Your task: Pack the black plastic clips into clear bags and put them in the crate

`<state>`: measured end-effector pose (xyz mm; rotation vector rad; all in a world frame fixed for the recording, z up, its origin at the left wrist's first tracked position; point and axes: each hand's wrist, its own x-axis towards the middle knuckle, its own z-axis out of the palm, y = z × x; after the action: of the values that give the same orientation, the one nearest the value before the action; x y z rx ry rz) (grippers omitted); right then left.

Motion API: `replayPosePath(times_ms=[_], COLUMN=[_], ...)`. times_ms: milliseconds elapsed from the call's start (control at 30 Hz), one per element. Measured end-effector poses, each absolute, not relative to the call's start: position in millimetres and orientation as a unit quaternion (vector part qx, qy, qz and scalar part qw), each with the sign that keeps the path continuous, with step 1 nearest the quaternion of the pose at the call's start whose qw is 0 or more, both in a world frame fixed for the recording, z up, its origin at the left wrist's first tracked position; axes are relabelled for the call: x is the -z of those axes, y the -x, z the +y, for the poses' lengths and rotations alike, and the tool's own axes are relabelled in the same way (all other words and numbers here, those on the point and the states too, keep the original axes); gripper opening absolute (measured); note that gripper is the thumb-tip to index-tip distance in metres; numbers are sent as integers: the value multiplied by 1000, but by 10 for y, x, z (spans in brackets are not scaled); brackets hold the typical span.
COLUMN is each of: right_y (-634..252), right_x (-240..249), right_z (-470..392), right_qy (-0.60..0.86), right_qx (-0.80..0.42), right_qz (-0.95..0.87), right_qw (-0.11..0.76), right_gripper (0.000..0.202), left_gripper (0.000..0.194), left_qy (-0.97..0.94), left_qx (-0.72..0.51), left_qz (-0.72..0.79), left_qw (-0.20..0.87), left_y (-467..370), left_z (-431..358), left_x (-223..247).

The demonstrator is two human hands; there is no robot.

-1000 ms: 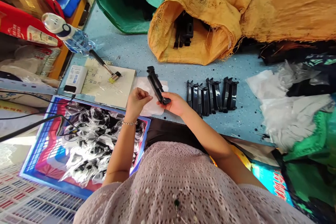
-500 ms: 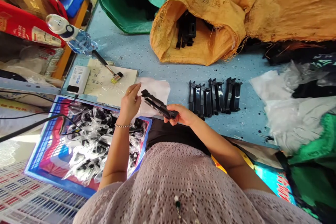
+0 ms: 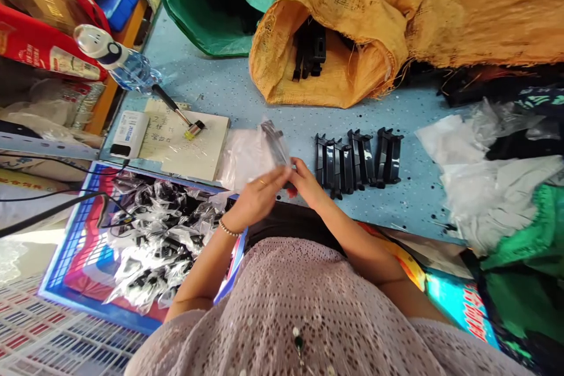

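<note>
left hand [image 3: 259, 194] and right hand [image 3: 307, 184] have fingers clamped on a bagged part [image 3: 277, 144] over the bench [image 3: 211, 85]; basket [image 3: 97, 311] already holds many bagged pieces; loose parts [image 3: 365, 158] remain unbagged

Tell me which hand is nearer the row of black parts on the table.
Right. The right hand is just left of the row of black parts; the left hand is farther left, with the right between it and the row.
</note>
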<state>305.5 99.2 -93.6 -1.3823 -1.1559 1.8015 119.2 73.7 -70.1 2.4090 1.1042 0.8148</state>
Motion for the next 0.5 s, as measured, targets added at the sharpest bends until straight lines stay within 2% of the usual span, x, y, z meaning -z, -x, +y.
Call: replayPosePath(times_ms=[133, 233, 333, 433, 500], right_y=[-3131, -3089, -2968, -2933, -3047], right_x=[817, 678, 552, 477, 467], right_z=[850, 704, 597, 607, 679], right_qy=[489, 348, 197, 153, 202], right_qx=[-634, -718, -797, -783, -736], right_qz=[-530, -538, -515, -570, -617], right_qw=[280, 271, 248, 197, 190], right_gripper=[52, 58, 64, 56, 46], left_gripper=[70, 52, 29, 16, 13], left_qy=[-871, -837, -747, -612, -532], left_qx=[-267, -313, -386, -421, -382], left_qz=[350, 402, 491, 607, 682], left_qw=[220, 200, 226, 283, 326], left_y=[-1241, -1103, -793, -290, 154], left_z=[719, 600, 359, 61, -134], left_x=[624, 374, 53, -90, -13])
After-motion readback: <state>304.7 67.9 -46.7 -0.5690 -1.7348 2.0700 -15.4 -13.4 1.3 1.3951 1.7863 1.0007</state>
